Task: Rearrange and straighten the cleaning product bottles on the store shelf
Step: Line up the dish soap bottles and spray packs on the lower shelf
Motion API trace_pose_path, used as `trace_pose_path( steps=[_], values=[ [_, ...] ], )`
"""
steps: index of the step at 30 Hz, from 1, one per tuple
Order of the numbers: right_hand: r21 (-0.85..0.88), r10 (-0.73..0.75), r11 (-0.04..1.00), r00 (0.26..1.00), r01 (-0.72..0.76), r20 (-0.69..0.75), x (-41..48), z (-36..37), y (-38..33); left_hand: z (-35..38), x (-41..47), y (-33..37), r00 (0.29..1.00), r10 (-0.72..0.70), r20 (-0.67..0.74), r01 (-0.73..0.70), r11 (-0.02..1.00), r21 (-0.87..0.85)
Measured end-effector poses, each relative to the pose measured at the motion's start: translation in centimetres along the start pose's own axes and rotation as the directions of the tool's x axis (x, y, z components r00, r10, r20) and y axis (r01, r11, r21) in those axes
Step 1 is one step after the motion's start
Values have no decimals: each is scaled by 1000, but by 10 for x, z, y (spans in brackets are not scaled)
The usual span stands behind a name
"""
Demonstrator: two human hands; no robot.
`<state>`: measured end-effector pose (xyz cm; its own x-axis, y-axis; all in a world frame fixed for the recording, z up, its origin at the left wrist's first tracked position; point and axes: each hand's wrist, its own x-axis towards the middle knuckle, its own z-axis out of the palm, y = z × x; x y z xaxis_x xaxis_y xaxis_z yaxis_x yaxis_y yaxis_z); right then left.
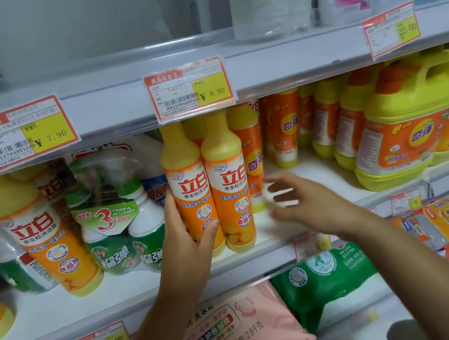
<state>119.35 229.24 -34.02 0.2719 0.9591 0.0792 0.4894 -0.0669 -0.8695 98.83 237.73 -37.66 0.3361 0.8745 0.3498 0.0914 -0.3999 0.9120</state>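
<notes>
1. The left hand [189, 234] grips an upright orange-and-yellow bottle [188, 187]. The thumb lies across the lower front and the fingers curl round the bottle's left side.
2. That bottle stands near the front edge of the white shelf [136, 289], about midway along it. It touches a matching second bottle [229, 186] on its right, which is also upright.
3. The right hand [304, 201] reaches in over the shelf's front edge, just right of the second bottle. It is blurred, with thumb and fingers apart and a pale blur between them, so I cannot tell whether it holds anything.
4. Behind the second bottle, just to its right, stands a slimmer orange bottle [251, 153], with more like it toward the back edge.
5. Left of the gripped bottle, a wrapped pack of green-and-white spray bottles [116, 216] sits beside it.
6. Further left, another orange-and-yellow bottle [42, 236] leans with its top tilted to the left.
7. Toward the right end of the shelf stand large yellow jugs [398, 124] with orange labels and handles.
8. Red-and-yellow price tags [190, 90] hang on the front edge of the shelf above.
9. On the shelf below lie a pink bag [241, 323] and a green bag [322, 275].
</notes>
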Motion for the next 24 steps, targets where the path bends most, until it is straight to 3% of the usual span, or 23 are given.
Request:
trace_pose_path(
  steps=[3, 11, 18, 24],
  values=[
    [25, 16, 1000, 972, -10, -235, 17, -8, 15, 2, 0, 1, 1000, -1, -3, 1, 999, -32],
    [217, -74, 970, 983, 110, -167, 64, 24, 22, 14, 5, 3, 1000, 6, -18, -7, 999, -47],
    [69, -52, 994, 932, 82, -359, 69, -4, 45, 20, 4, 5, 999, 16, -32, -22, 984, -175],
    [61, -8, 997, 865, 45, -501, 78, -45, 64, 20, 5, 0, 999, 14, -44, -22, 985, -174]
  ],
)
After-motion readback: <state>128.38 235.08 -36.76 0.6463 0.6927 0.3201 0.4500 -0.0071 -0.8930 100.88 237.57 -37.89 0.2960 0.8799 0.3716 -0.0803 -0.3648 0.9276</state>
